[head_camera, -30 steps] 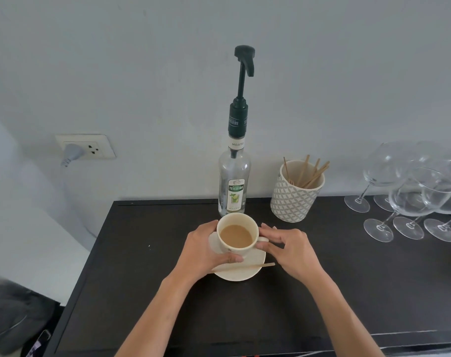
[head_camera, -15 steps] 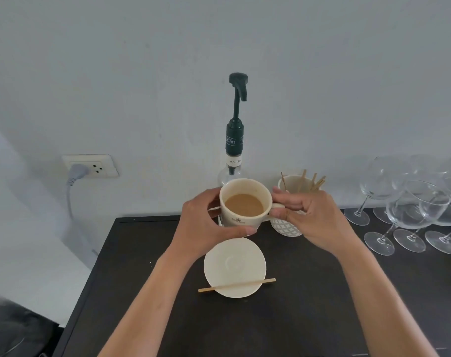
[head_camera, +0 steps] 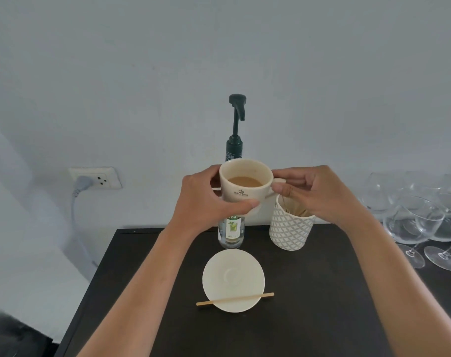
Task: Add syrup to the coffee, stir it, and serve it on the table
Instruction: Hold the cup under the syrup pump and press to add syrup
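Observation:
A cream coffee cup [head_camera: 245,184] holding light brown coffee is raised in the air in front of the syrup bottle [head_camera: 235,150], below its dark green pump spout. My left hand [head_camera: 203,202] wraps the cup's left side and base. My right hand [head_camera: 319,193] pinches the handle on the right. The bottle's middle is hidden behind the cup. The cream saucer [head_camera: 233,279] lies bare on the dark table [head_camera: 322,305], with a wooden stir stick [head_camera: 234,299] resting across its near edge.
A patterned white cup of wooden stir sticks [head_camera: 289,228] stands right of the bottle. Several wine glasses [head_camera: 425,222] crowd the table's right side. A wall socket with a grey plug [head_camera: 94,178] is on the left; the table's left edge drops off below it.
Both hands lifted the cup off the saucer and carried it up toward the bottle's pump. The saucer and stir stick stayed on the table.

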The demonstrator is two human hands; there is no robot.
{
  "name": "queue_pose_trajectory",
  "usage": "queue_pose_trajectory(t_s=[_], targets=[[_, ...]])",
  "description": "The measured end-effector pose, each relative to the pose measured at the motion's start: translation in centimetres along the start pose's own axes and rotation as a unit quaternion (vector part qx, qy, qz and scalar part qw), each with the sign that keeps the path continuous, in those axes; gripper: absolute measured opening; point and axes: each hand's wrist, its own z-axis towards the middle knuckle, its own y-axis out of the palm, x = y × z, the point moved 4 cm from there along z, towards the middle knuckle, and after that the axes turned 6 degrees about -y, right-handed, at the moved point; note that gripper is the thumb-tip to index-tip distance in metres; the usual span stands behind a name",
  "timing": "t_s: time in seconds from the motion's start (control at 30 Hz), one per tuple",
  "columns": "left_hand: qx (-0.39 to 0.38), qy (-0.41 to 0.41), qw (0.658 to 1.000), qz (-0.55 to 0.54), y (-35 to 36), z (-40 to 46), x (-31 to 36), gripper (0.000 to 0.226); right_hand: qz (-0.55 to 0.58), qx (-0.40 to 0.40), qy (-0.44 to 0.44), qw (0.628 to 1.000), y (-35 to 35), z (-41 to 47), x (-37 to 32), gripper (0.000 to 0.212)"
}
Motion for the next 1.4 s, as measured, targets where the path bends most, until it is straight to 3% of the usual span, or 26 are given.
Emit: queue_pose_trajectory(t_s=[0.07, 0.27, 0.43, 0.63, 1.4], targets=[[0.011, -0.005, 1.000, 0.001, -0.3, 0.5, 0.2, 0.058, -0.015, 0.006, -0.004, 1.000, -0.8, 0.8, -0.5, 0.032], [0.025, -0.008, 0.999, 0.029, -0.8, 1.7, 0.4, 0.062, -0.053, 0.125, -0.101, 0.986, -2.8, 4.6, -4.7, 0.027], [0.025, -0.006, 0.999, 0.030, -0.9, 2.0, 1.0, 0.055, -0.106, 0.068, -0.140, 0.982, -2.1, 9.3, -7.9, 0.031], [0.027, -0.004, 0.999, 0.024, -0.7, 2.1, 1.2, 0.057, -0.084, -0.018, -0.132, 0.988, -1.3, 12.7, -8.3, 0.031], [0.051, -0.013, 0.998, 0.032, -1.9, 3.5, 1.7, 0.056, -0.123, -0.039, -0.122, 0.984, -0.9, 12.4, -7.6, 0.034]])
